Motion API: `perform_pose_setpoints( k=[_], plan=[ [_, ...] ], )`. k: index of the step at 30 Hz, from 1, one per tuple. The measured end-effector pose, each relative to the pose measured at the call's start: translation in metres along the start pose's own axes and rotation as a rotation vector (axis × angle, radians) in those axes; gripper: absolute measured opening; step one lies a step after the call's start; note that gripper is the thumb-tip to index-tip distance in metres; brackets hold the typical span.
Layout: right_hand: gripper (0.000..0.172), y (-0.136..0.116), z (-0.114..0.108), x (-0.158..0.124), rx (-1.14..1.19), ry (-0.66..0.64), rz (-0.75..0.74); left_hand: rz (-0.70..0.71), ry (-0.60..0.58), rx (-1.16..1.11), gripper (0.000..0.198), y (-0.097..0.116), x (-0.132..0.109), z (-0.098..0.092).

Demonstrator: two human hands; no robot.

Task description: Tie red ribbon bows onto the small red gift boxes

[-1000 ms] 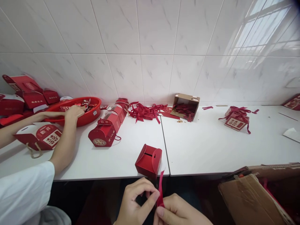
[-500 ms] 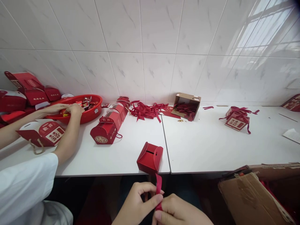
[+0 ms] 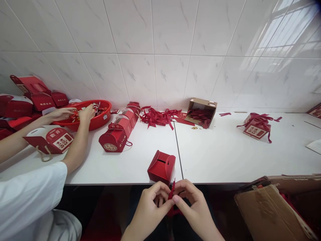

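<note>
Your white table (image 3: 213, 154) stands against a tiled wall (image 3: 135, 30), and by its near edge, near the box (image 3: 161, 166), your left hand (image 3: 151, 207) and right hand (image 3: 195, 208) pinch the ribbon (image 3: 172, 191) in narrow grips.

Ribbon (image 3: 172, 192) deep red; small box (image 3: 160, 166) plain red; wall tiles (image 3: 173, 75) white, grey-veined; basin (image 3: 96, 125) bright red; carton (image 3: 263, 211) brown

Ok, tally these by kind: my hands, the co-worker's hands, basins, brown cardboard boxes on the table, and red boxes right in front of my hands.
Your hands (left hand, right hand): 2
Co-worker's hands: 2
Red basin: 1
Brown cardboard box on the table: 1
Red box in front of your hands: 1
Total: 7
</note>
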State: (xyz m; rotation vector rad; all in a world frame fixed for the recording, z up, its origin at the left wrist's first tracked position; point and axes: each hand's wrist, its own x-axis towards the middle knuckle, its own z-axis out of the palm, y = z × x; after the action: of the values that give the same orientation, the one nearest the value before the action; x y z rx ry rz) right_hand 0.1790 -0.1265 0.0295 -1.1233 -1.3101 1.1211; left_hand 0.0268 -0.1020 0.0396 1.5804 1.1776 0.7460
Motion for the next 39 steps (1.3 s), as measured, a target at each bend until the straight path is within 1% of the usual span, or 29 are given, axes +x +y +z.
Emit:
perform_pose_setpoints(
  k=[4,6,7,8,9,11,13,14,15,17,19,22,26,30,35,39],
  plan=[
    [0.020,0.000,0.003,0.002,0.033,0.018,0.029,0.091,0.004,0.154,0.012,-0.001,0.002,0.006],
    [0.022,0.002,0.001,0.004,0.111,0.029,0.046,0.158,0.007,0.201,0.010,-0.002,0.002,0.005],
    [0.024,0.003,-0.001,0.006,0.165,0.038,0.066,0.212,0.028,0.218,0.011,-0.003,0.002,0.003],
    [0.025,0.003,-0.004,0.009,0.221,0.042,0.093,0.281,0.074,0.231,0.012,-0.003,0.003,0.001],
    [0.025,0.003,-0.007,0.012,0.272,0.045,0.122,0.356,0.144,0.241,0.011,-0.003,0.004,-0.002],
    [0.027,0.002,-0.013,0.021,0.333,0.040,0.166,0.471,0.338,0.263,0.007,-0.005,0.011,-0.009],
    [0.031,0.000,-0.019,0.032,0.305,0.009,0.184,0.492,0.525,0.312,0.003,-0.008,0.023,-0.014],
    [0.033,-0.001,-0.020,0.038,0.265,-0.012,0.189,0.474,0.579,0.351,0.009,-0.009,0.031,-0.016],
    [0.035,-0.002,-0.021,0.044,0.217,-0.034,0.193,0.453,0.605,0.393,0.016,-0.012,0.039,-0.018],
    [0.037,-0.002,-0.021,0.056,0.127,-0.071,0.198,0.434,0.579,0.471,0.024,-0.015,0.055,-0.018],
    [0.037,0.000,-0.020,0.066,0.062,-0.083,0.201,0.447,0.526,0.533,0.024,-0.018,0.067,-0.017],
    [0.034,0.003,-0.017,0.075,-0.019,-0.064,0.204,0.480,0.495,0.570,0.021,-0.018,0.075,-0.014],
    [0.028,0.005,-0.016,0.079,-0.110,-0.031,0.202,0.521,0.485,0.567,0.021,-0.015,0.075,-0.013],
    [0.026,0.003,-0.016,0.081,-0.127,-0.009,0.208,0.534,0.450,0.561,0.023,-0.013,0.072,-0.013],
    [0.026,0.003,-0.014,0.084,-0.140,-0.029,0.197,0.532,0.398,0.519,0.025,-0.011,0.069,-0.013],
    [0.029,0.007,-0.012,0.084,-0.179,-0.078,0.147,0.538,0.395,0.498,0.018,-0.015,0.070,-0.013]
  ],
)
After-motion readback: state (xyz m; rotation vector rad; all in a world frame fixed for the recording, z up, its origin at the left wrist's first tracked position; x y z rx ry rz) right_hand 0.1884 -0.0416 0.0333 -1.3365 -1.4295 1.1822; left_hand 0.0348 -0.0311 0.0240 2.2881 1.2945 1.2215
